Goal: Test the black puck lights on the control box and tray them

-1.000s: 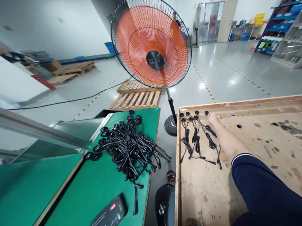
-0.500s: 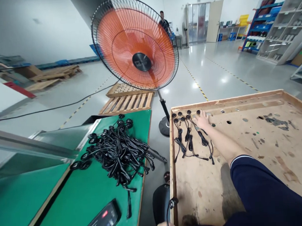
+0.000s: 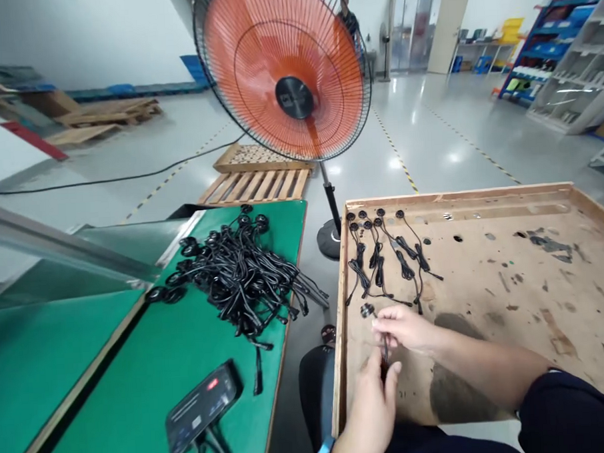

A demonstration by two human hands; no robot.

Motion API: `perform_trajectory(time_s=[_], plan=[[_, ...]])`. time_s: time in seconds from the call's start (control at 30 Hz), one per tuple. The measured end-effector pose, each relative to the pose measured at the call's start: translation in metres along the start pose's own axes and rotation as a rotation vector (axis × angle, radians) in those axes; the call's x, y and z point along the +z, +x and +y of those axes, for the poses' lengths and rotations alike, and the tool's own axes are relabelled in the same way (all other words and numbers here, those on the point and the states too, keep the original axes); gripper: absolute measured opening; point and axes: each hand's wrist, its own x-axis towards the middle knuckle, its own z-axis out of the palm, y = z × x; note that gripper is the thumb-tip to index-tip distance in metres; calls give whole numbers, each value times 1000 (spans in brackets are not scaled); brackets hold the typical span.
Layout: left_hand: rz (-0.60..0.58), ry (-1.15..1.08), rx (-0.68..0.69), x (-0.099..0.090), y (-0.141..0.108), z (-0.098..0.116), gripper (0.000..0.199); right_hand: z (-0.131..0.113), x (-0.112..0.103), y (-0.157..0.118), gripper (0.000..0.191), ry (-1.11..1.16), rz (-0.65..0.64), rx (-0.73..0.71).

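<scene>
Both my hands are on one black cable with a round head, held above the near left part of the wooden tray. My right hand pinches the cable just below that head. Lower down, my left hand closes around the cable's bundled part, most of which is hidden by the fingers. Beyond my hands, several similar black cables lie in the tray's far left corner, their round heads along the back edge and their cords toward me.
Left of the tray, a green table bears a large heap of black cables and a phone. An orange standing fan rises behind the gap between them. A person stands far back.
My right hand has come back from the tray's far edge to the held cable, leaving another cable lying there. My left hand has moved up and over the tray with its cable.
</scene>
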Motion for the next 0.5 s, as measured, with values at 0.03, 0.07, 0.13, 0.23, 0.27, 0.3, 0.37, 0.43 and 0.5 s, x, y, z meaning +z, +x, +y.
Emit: perform_trajectory(time_s=[0.03,0.07,0.13,0.23,0.27,0.3,0.37,0.43,0.5], plan=[[-42,-47,-34,6,2,-2,46,-4,-11,1,54,5,102,-34],[-85,-101,-65,12,3,-4,53,-10,-25,3,56,-11,199,-69],[-171,-230,-111,21,3,-12,70,-24,-58,9,60,-71,349,-109],[-303,-408,-170,30,-4,-31,90,-51,-113,31,55,-163,484,-85],[-341,-447,-202,30,-7,-39,93,-60,-129,41,50,-200,529,-71],[-366,-472,-237,30,-11,-48,94,-68,-143,52,45,-240,574,-53],[-382,-478,-294,22,-20,-66,91,-82,-164,76,37,-321,655,-9],[-343,-461,-314,8,-31,-82,86,-91,-174,98,34,-406,708,32],[-272,-449,-321,-12,-43,-95,81,-97,-177,114,31,-496,744,49]])
